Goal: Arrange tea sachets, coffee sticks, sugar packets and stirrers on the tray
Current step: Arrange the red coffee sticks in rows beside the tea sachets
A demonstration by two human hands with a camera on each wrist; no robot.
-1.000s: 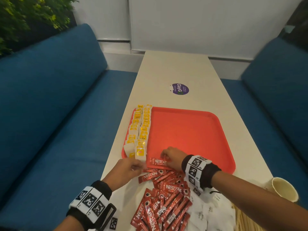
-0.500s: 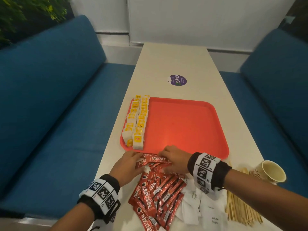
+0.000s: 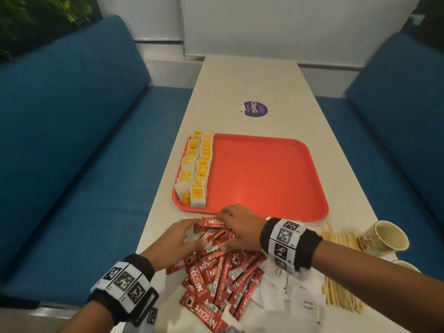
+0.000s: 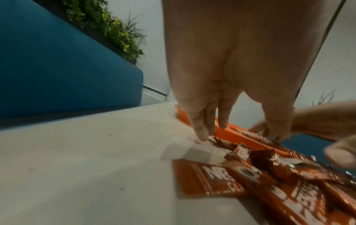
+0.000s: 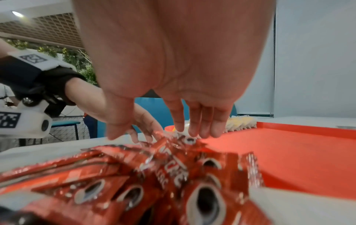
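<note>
A red tray lies mid-table with two rows of yellow-and-white tea sachets along its left side. Just in front of it sprawls a pile of red coffee sticks. My right hand holds one coffee stick crosswise between thumb and fingers, just off the tray's near edge. My left hand touches that stick's left end with straight fingers. White sugar packets and wooden stirrers lie to the right of the pile.
A paper cup stands at the table's right edge, with a second cup's rim just behind it. A purple sticker marks the far tabletop. Blue benches flank the narrow table on both sides.
The right hand has drawn the coffee stick back from the tray's front edge onto the table. The left hand has moved in to the stick's left end. The camera has tilted down.
</note>
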